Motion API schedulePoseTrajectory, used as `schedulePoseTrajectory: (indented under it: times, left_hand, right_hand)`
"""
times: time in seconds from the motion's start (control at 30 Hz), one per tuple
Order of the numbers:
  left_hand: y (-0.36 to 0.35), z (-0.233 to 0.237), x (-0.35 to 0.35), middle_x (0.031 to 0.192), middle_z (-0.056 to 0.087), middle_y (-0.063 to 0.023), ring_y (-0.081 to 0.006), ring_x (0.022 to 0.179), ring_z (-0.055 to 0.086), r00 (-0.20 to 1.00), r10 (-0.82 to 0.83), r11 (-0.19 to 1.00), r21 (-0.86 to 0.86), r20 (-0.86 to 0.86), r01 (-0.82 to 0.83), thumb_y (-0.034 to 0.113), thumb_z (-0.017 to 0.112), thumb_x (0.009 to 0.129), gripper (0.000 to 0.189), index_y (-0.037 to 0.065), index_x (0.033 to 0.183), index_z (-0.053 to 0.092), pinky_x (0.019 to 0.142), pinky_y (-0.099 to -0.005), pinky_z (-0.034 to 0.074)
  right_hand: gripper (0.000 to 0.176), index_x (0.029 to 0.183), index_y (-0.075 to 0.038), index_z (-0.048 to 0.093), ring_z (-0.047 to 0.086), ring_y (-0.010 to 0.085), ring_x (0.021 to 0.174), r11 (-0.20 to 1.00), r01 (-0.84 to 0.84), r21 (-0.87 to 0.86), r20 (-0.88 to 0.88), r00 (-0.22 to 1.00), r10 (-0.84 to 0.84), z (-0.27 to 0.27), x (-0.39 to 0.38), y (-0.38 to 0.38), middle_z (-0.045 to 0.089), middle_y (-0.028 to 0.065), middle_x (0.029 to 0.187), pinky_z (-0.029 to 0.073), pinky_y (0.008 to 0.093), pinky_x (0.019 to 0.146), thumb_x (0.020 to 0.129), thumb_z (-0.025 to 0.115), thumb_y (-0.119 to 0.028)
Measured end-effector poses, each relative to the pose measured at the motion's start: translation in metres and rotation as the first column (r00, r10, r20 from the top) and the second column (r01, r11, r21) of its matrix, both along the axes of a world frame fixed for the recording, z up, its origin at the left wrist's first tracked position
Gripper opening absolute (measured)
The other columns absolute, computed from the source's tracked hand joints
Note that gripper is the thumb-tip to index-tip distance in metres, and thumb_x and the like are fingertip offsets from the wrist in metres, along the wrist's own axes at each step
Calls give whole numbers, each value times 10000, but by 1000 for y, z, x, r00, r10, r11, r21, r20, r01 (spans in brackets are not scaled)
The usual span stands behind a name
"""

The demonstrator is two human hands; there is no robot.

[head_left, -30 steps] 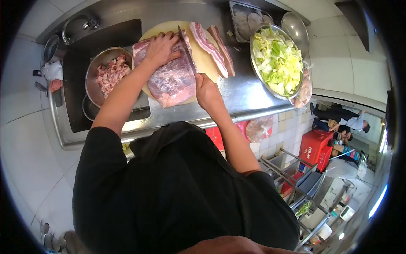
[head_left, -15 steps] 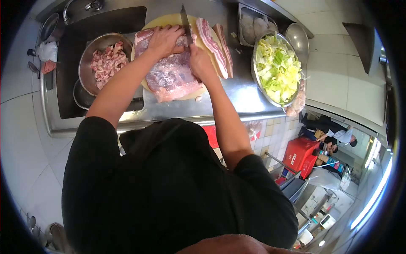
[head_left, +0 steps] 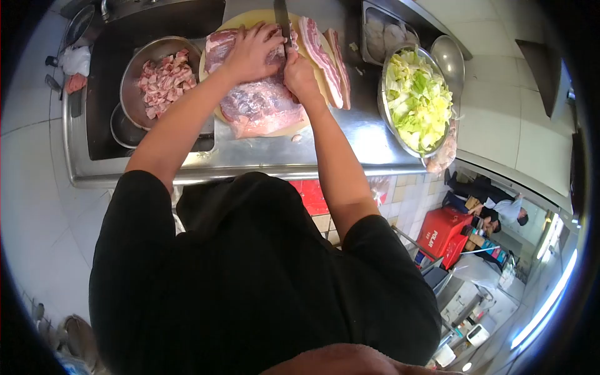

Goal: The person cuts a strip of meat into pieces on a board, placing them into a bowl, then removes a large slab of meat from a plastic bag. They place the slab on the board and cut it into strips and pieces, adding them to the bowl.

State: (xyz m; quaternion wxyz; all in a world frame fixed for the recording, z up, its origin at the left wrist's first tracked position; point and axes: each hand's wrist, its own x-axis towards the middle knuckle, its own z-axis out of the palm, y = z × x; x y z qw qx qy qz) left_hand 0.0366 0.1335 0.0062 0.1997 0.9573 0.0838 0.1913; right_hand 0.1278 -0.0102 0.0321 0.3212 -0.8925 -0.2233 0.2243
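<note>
A large slab of raw meat [head_left: 265, 106] lies on a round yellowish cutting board [head_left: 255, 17]. My left hand [head_left: 255, 53] rests on top of the slab with its fingers spread, close to the blade. In my right hand [head_left: 300, 78] is the handle of a knife [head_left: 283, 17], its blade pointing away from me along the slab's right edge. Two long strips of layered meat, one of them a pink and white strip [head_left: 320, 59], lie right of the knife. My right fist hides part of the handle.
Left, a metal bowl of cut meat [head_left: 164, 78] stands over the dark sink [head_left: 100, 119]. Right of the board are a colander of chopped lettuce [head_left: 415, 100] and a metal tray [head_left: 375, 31]. Far right, people stand beyond a red box [head_left: 440, 231].
The whole view has shifted slightly. My left hand has its fingers more spread on the slab, nearer the knife. My right hand still holds the knife at the slab's right edge.
</note>
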Motion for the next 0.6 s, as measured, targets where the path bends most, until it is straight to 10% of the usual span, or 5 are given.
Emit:
schedulePoseTrajectory:
  times: [0.2, 0.33, 0.43, 0.6]
  left_hand:
    - [-17, 3, -17, 1480, 503, -132, -332, 1450, 407, 992, 2, 1000, 24, -129, 1, 407, 833, 685, 715, 168, 1329, 638, 1237, -668, 143]
    - [-17, -2, -14, 1480, 510, -139, -331, 1451, 410, 993, 5, 999, 38, -120, -1, 430, 836, 689, 727, 162, 1334, 636, 1237, -661, 153]
    - [-15, 2, -10, 1506, 499, -147, -334, 1467, 399, 988, 12, 1000, 28, -154, -7, 465, 845, 682, 821, 154, 1397, 589, 1237, -637, 173]
    - [-2, 24, -2, 1538, 475, -179, -331, 1484, 387, 914, 259, 959, 200, -312, -203, 576, 873, 628, 1122, 106, 1545, 429, 1221, -581, 231]
  right_hand:
    - [691, 1012, 87, 672, 622, 547, 1097, 974, -24, -224, -396, 916, -68, 82, -7, -1, 675, 385, 1059, 489, 576, 976, 1113, 249, -450]
    - [718, 961, 99, 658, 707, 492, 834, 975, -158, -154, -158, 978, 134, 64, -21, -36, 692, 347, 867, 562, 534, 816, 1117, 235, -460]
    - [722, 986, 97, 629, 673, 364, 527, 984, -34, -173, -339, 941, -27, 77, -53, -70, 652, 265, 688, 573, 476, 563, 1120, 233, -491]
    - [602, 1135, 53, 618, 666, 347, 517, 954, 36, -297, -351, 925, -145, 100, -91, -110, 674, 267, 751, 549, 468, 535, 1123, 307, -462]
